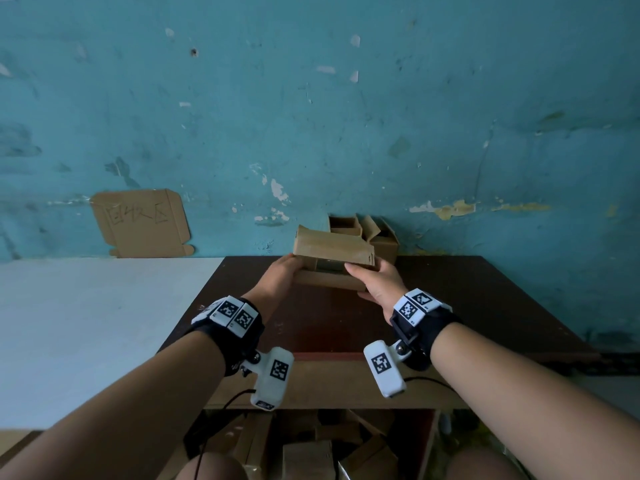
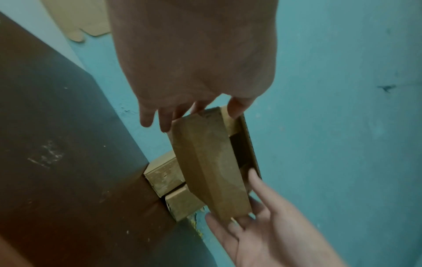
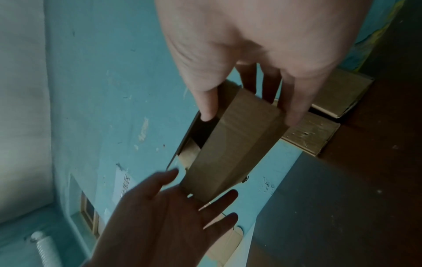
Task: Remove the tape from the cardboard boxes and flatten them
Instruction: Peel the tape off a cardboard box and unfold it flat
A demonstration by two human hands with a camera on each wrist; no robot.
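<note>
A small brown cardboard box (image 1: 332, 254) hangs in the air over the far edge of the dark brown table (image 1: 450, 306), held at its two ends. Its side gapes, showing a dark inside (image 3: 200, 131). My left hand (image 1: 289, 268) rests against the left end with straight, spread fingers (image 3: 228, 196). My right hand (image 1: 360, 275) pinches the right end, thumb (image 3: 205, 104) at the opening and fingers (image 3: 297, 112) on the opposite face. In the left wrist view the box (image 2: 210, 162) spans from my left hand (image 2: 194, 115) to my right hand (image 2: 246, 207).
Two more open cardboard boxes (image 1: 346, 225) (image 1: 384, 237) stand against the blue wall right behind the held one. A flattened cardboard sheet (image 1: 142, 223) with handwriting leans on the wall at the left, above a white surface (image 1: 86, 323). More cardboard (image 1: 304, 452) lies under the table.
</note>
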